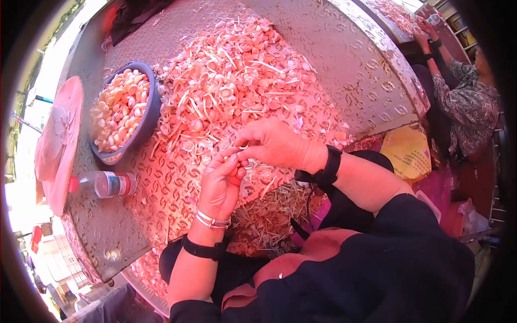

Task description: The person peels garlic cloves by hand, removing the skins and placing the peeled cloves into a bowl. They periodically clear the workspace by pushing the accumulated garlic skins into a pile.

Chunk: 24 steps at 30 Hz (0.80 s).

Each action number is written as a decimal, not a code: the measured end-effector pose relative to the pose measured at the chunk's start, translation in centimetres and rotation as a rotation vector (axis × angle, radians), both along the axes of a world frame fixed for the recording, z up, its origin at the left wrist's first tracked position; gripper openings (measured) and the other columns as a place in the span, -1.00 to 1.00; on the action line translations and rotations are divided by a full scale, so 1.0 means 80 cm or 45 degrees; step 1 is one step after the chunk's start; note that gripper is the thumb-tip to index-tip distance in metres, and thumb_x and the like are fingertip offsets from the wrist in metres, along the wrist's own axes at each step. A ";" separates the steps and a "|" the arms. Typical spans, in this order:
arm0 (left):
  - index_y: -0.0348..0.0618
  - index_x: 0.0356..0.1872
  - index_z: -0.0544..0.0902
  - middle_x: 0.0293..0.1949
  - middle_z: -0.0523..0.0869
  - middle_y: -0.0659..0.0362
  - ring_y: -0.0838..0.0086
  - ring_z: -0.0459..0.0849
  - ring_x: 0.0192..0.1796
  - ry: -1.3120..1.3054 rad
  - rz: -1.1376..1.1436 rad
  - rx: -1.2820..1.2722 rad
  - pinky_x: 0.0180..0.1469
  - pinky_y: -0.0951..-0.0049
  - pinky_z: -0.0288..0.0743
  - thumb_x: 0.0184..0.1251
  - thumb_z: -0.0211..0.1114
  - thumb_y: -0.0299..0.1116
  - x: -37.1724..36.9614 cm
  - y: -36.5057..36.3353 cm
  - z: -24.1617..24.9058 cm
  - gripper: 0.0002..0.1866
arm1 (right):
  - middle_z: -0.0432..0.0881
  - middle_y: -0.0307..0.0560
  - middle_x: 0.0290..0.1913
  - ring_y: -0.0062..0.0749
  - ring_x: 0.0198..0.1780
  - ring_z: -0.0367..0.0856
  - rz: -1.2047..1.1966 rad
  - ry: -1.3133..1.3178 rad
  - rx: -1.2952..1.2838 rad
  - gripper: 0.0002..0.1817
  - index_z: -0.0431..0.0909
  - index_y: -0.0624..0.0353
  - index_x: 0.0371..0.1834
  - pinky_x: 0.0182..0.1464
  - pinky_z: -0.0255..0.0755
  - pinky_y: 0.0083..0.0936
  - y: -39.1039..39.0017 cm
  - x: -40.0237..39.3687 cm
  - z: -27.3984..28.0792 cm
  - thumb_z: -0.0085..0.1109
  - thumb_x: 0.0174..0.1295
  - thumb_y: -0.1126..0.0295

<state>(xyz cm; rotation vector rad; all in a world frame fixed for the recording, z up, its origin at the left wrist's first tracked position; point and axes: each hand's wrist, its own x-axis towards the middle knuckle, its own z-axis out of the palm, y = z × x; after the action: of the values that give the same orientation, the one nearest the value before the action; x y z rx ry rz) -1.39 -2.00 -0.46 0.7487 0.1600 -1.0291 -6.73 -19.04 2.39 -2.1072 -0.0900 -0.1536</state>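
Observation:
My left hand (219, 180), with silver bangles at the wrist, pinches a small pale garlic clove (237, 155) that its fingers partly hide. My right hand (276, 142) meets it there, thumb and forefinger pressed together on the same clove. Just beyond both hands spreads a heap of garlic cloves, skins and dry stalks (231, 81) on the patterned metal table (344, 40). Left of that heap stands a blue-grey bowl (153, 110) filled with peeled-looking cloves (121, 110).
A straw hat (59, 145) and a plastic bottle lying on its side (110, 184) are at the table's left edge. Stalks and skins (272, 215) lie below the near edge. A yellow bag (405, 153) is at right, near another person (468, 102) seated farther off.

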 end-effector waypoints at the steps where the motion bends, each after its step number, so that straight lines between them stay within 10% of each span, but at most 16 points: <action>1: -0.28 -0.15 0.53 -0.32 0.64 0.12 0.50 0.61 -0.30 -0.003 -0.018 -0.015 -0.30 0.63 0.48 0.27 0.16 -0.54 0.001 -0.002 0.001 -0.85 | 0.61 -0.20 -0.49 -0.62 -0.40 0.58 -0.018 -0.003 -0.015 -0.84 0.61 0.26 -0.29 -0.30 0.45 -0.63 -0.001 -0.001 -0.007 0.24 0.03 0.49; 4: -0.25 -0.19 0.53 -0.32 0.65 0.09 0.48 0.62 -0.33 0.002 0.067 0.063 -0.26 0.60 0.52 0.28 0.14 -0.55 0.000 -0.002 0.002 -0.89 | 0.63 -0.12 -0.50 -0.53 -0.41 0.61 -0.087 0.378 0.502 -0.86 0.61 0.24 -0.30 -0.32 0.45 -0.59 0.008 -0.008 -0.013 0.16 0.07 0.48; 7: -0.23 -0.20 0.51 -0.33 0.63 0.10 0.48 0.61 -0.34 -0.036 0.002 0.219 -0.26 0.60 0.52 0.27 0.13 -0.56 -0.003 -0.003 -0.001 -0.90 | 0.62 -0.21 -0.50 -0.63 -0.39 0.58 -0.042 0.153 0.028 -0.87 0.60 0.28 -0.31 -0.34 0.45 -0.62 0.008 -0.013 -0.018 0.17 0.09 0.48; 11: -0.25 -0.15 0.48 -0.32 0.60 0.09 0.46 0.58 -0.30 -0.050 -0.075 0.152 -0.31 0.61 0.46 0.25 0.17 -0.57 -0.003 -0.004 0.015 -0.84 | 0.61 -0.10 -0.49 -0.57 -0.41 0.60 -0.132 0.314 0.566 -0.90 0.60 0.25 -0.35 -0.33 0.47 -0.56 -0.029 0.002 0.000 0.18 0.05 0.52; 16: -0.26 -0.15 0.46 -0.23 0.53 0.06 0.43 0.55 -0.27 -0.169 -0.159 -0.146 -0.36 0.64 0.42 0.23 0.18 -0.54 -0.029 -0.002 0.088 -0.82 | 0.56 0.00 -0.38 -0.30 -0.40 0.59 -0.433 -0.033 -0.591 -0.87 0.57 0.19 -0.37 -0.37 0.48 -0.45 -0.114 0.016 -0.052 0.23 -0.01 0.44; 24: -0.28 -0.24 0.45 -0.26 0.47 -0.02 0.28 0.54 -0.27 -0.365 -0.490 -0.820 -0.54 0.71 0.34 0.19 0.16 -0.57 -0.109 0.020 0.202 -0.86 | 0.43 -0.04 -0.40 -0.08 -0.38 0.53 -0.361 -0.033 -0.979 -0.91 0.44 0.15 -0.45 -0.38 0.44 -0.23 -0.092 0.013 -0.067 0.11 -0.02 0.44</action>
<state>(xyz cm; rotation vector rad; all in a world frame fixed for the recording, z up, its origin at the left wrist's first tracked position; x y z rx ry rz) -10.10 -0.40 15.72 0.3281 -0.5619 -1.2299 -5.66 -26.39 -2.97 -2.8805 0.1633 -0.3592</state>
